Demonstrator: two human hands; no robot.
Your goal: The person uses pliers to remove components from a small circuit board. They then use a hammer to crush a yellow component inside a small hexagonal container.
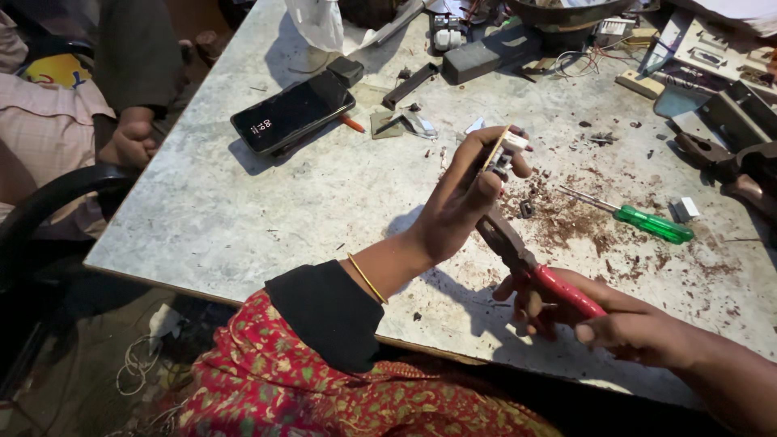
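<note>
My left hand (465, 194) is raised above the grey stone table (243, 218) and grips a small white and tan electrical part (503, 150) between thumb and fingers. My right hand (599, 320), lower right, is closed on the red handles of a pair of pliers (530, 263). The dark jaws of the pliers reach up to the underside of the part, right by my left thumb. A thin gold bangle sits on my left wrist.
A green-handled screwdriver (647, 222) lies right of my hands among brown dust and small bits. A black phone (291, 113) rests at the back left. Metal parts, wires and tools crowd the far and right edges. Another person's hand (129, 142) sits at the table's left edge.
</note>
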